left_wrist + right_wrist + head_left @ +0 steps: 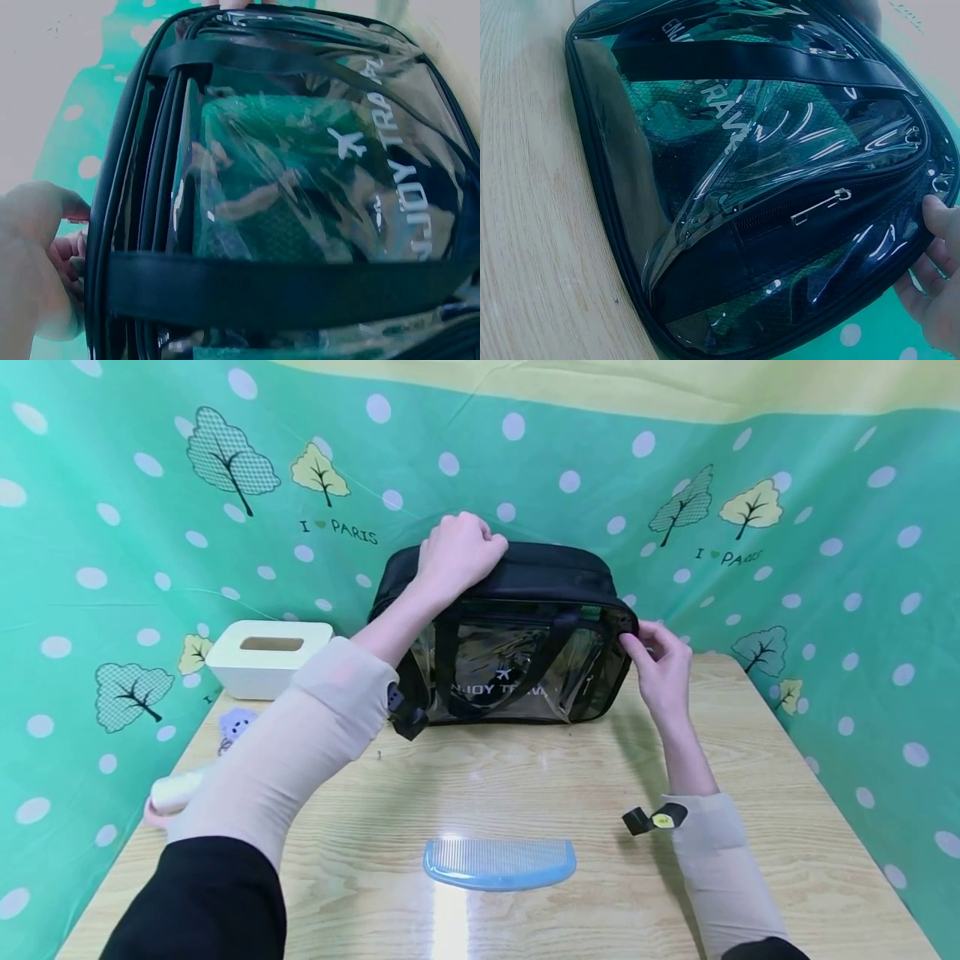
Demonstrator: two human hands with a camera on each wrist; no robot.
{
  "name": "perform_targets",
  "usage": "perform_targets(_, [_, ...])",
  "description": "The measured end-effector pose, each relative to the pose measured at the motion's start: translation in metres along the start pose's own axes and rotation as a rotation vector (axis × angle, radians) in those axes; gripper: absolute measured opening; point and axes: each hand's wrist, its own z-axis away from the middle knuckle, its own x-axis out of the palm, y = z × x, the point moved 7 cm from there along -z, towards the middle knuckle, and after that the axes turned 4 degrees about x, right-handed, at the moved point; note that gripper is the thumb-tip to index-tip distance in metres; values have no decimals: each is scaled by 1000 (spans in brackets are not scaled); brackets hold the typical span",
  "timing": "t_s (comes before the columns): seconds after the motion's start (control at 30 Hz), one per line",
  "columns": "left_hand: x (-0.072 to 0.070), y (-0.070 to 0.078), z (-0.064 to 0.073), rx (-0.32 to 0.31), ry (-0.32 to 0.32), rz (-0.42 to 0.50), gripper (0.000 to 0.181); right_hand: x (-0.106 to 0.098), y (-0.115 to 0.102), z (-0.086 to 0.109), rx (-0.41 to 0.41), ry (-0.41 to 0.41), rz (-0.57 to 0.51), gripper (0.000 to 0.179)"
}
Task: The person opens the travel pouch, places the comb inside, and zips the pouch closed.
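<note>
A black travel bag (517, 578) with a clear front panel, white lettering and two dark strap handles stands upright at the back of the table. My left hand (461, 553) is at its top, fingers curled against the top edge; the left wrist view shows the thumb and bent fingers (67, 262) at that edge, their exact hold partly hidden. At the bag's upper right corner, my right hand (662, 668) pinches the rim between thumb and fingers. A silver zipper pull (821, 206) shows on the front pocket. Something green and textured is visible through the clear panel.
A blue comb (499, 867) lies on the table (555, 777) in front of the bag. To the left are a white tissue box (270, 672), a purple bear-shaped item (236, 725) and a white roll (174, 791) with a pink part. Dotted green cloth (525, 468) hangs behind.
</note>
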Motion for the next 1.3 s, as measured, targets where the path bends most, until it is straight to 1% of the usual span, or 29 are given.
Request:
perform_targets(0.07, [4, 4, -2, 8, -6, -6, 38, -1, 7, -2, -2, 6, 5, 21])
perform_targets(0.17, [9, 11, -4, 25, -7, -16, 38, -2, 12, -4, -9, 11, 5, 21])
perform_targets(0.47, [22, 33, -6, 82, -33, -34, 42, -1, 15, -3, -15, 16, 0, 21])
perform_targets(0.57, [28, 41, -8, 90, -36, -29, 43, -1, 16, -3, -9, 15, -7, 21])
perform_targets(0.63, [32, 47, -9, 88, -38, -19, 44, -1, 16, -4, -3, 14, -11, 20])
perform_targets(0.77, [41, 60, -13, 74, -50, 0, 44, 1, 1, 0, 8, 8, -12, 20])
perform_targets(0.83, [46, 66, -15, 67, -63, -3, 45, 0, 1, 0, 12, 8, -6, 20])
perform_targets(0.87, [49, 68, -15, 65, -68, -4, 45, 0, 1, 0, 11, 8, -3, 20])
perform_targets(1.0, [56, 75, -16, 62, -84, -13, 46, -2, 16, -4, 3, 17, 9, 21])
perform_targets(1.17, [63, 86, -18, 52, -129, -26, 44, -2, 16, -5, -8, 23, 15, 21])
perform_targets(1.3, [69, 97, -21, 57, -162, -44, 41, -2, 15, -6, -12, 22, 14, 21])
